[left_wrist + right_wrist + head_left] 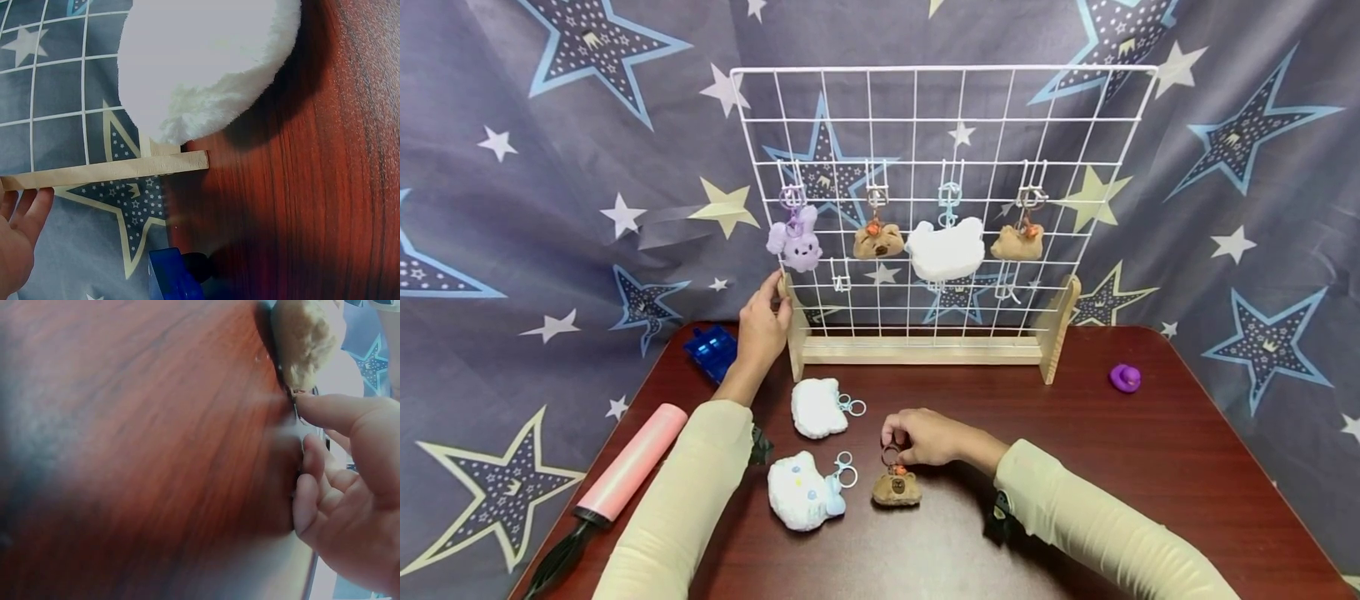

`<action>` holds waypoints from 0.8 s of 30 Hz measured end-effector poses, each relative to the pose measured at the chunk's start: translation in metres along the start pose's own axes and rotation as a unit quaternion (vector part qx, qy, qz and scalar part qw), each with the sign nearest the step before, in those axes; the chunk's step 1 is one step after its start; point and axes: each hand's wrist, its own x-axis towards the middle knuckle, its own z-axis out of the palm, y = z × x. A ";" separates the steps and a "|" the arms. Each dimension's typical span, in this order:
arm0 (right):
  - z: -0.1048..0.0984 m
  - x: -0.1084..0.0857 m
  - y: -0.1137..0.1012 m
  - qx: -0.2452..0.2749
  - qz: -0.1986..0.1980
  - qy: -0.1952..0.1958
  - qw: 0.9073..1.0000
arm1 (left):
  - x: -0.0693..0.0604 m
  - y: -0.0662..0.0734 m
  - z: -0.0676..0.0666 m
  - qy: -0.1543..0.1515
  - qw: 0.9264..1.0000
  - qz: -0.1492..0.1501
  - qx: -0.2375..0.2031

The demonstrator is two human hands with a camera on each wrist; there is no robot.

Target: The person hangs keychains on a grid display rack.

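Note:
In the head view my left hand (763, 327) touches the left wooden leg (794, 333) of a white wire grid rack (915, 121). The left wrist view shows its fingers (39, 209) reaching along that leg. My right hand (931, 437) is low over the table, thumb and fingers about the ring of a brown plush bear keychain (897, 490). The plush rests on the table. Left of it lie a white plush keychain with a blue bow (801, 492) and another white plush keychain (817, 408).
On the rack's hooks hang a purple plush keychain (797, 246), two brown ones (878, 241) and a white one (947, 250). A pink pump (634, 467) and a blue case (711, 352) lie on the left; a purple duck (1125, 378) sits on the right.

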 end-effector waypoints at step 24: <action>-0.010 -0.008 0.007 0.040 -0.052 -0.021 0.998 | 0.001 0.003 -0.003 -0.002 1.000 0.007 -0.002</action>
